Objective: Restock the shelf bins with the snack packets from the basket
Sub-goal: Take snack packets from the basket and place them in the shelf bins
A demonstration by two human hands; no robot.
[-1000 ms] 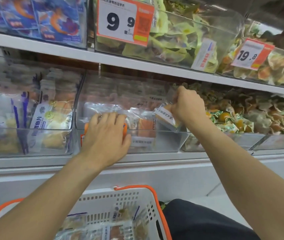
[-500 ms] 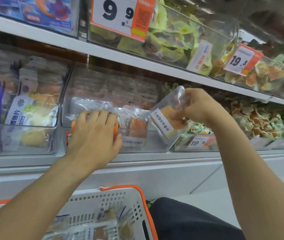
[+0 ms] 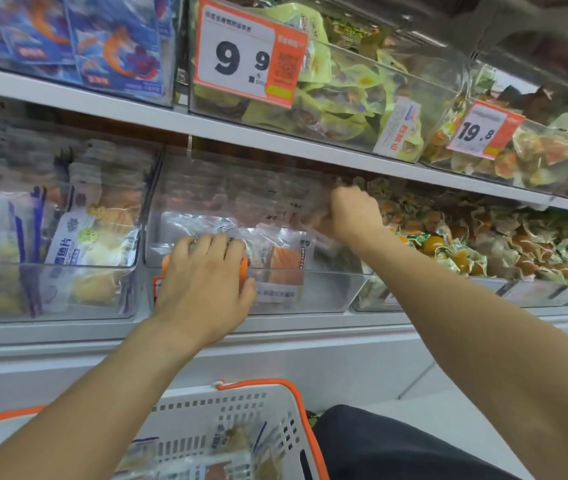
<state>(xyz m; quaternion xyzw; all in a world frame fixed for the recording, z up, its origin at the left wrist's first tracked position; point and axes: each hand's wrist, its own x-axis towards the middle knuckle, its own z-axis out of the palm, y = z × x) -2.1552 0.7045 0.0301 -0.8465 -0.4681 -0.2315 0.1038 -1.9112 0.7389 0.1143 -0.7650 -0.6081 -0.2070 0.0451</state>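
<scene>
A clear shelf bin (image 3: 327,292) on the lower shelf holds see-through snack packets (image 3: 282,254) with orange contents. My left hand (image 3: 206,282) lies flat against the bin's front wall, its fingertips reaching over the rim onto the packets. My right hand (image 3: 355,213) is deep in the bin's back right corner, its fingers curled round a clear packet (image 3: 315,221) that is blurred. Below stands a white basket (image 3: 241,407) with an orange rim, and more packets (image 3: 227,441) lie inside it.
A bin of white fish-slice packets (image 3: 78,244) stands to the left, and a bin of small wrapped snacks (image 3: 466,251) to the right. The upper shelf carries bins with a 9.9 price tag (image 3: 248,53) and a 19.8 price tag (image 3: 480,133). A dark knee (image 3: 379,445) sits beside the basket.
My right hand lifted the clear packet out in front of the bin, then carried it back into the bin's rear right corner. My left hand stayed on the bin's front.
</scene>
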